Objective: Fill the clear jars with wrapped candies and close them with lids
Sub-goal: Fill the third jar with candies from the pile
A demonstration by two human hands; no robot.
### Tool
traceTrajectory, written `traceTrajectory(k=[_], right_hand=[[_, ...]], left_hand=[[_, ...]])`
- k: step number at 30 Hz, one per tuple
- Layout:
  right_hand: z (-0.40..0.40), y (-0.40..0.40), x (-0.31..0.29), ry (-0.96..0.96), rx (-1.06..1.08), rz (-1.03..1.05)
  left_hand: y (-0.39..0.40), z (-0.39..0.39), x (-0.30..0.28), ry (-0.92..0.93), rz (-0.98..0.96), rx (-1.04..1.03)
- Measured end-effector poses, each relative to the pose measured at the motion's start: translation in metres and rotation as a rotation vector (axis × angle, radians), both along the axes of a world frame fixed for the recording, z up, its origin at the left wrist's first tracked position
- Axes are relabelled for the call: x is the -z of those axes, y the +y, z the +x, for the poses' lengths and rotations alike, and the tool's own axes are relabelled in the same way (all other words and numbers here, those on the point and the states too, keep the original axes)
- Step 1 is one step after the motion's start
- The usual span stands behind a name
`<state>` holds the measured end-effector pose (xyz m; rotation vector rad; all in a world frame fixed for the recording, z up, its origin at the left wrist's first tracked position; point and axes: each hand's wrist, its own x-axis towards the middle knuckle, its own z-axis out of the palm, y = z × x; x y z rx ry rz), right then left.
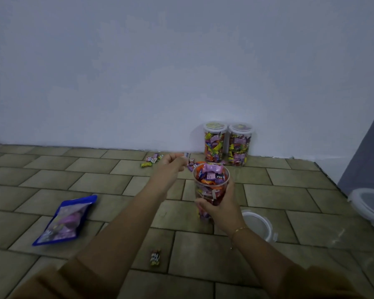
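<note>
1. This looks like a room in a home, with the work done on the floor (95, 173), laid in tan brick-pattern tiles under both hands.
2. A bare pale wall (160, 72) rises beyond the hands, meeting the floor directly.
3. Right of the right hand (221, 207), plastic household containers (369, 203) sit on the tiles.

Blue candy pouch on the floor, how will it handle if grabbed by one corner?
The blue pouch lies flat and slightly crumpled, so it is probably floppy and would sag. It looks mostly empty, so likely light. Its glossy film may be slippery.
</note>
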<state>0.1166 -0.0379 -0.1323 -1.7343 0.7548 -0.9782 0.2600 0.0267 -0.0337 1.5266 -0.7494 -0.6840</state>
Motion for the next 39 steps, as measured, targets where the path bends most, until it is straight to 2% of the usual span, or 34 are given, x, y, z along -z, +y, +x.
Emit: traceTrajectory(k=[4,10,13,16,19,21,24,26,28,30,35,39], right_hand=[[0.002,0.013,0.003,-0.027,0.029,-0.005],[0.013,0.036,0.006,-0.054,0.016,-0.004],[0.018,0.043,0.007,-0.042,0.007,-0.009],[0.02,0.046,0.011,-0.025,0.004,0.005],[0.02,0.048,0.012,-0.012,-0.003,0.024],[0.019,0.049,0.012,-0.008,-0.004,0.029],[0.018,0.05,0.01,-0.006,-0.017,0.038],[0.018,0.049,0.01,-0.011,-0.032,0.046],[0.017,0.048,0.01,-0.015,-0.042,0.047],[0.016,0.048,0.01,-0.019,-0.044,0.05],[0.016,0.047,0.012,-0.005,-0.055,0.058],[0.014,0.043,0.012,0.009,-0.082,0.056]], left_hand=[[0.033,0.018,0.011,-0.258,0.369,0.179],[0.072,0.026,0.036,-0.743,1.084,0.517],[0.08,0.023,0.058,-0.815,1.214,0.588],[0.086,0.018,0.065,-0.756,1.18,0.534],[0.085,0.019,0.065,-0.761,1.015,0.397],[0.08,0.022,0.06,-0.681,0.804,0.223],[0.067,0.025,0.041,-0.415,0.314,-0.009],[0.06,0.023,0.022,-0.336,0.009,-0.08],[0.056,0.017,0.005,-0.325,-0.183,-0.07],[0.054,0.006,-0.007,-0.43,-0.216,0.011],[0.041,-0.02,-0.008,-0.981,0.023,0.274],[0.033,-0.023,-0.001,-1.134,0.19,0.374]])
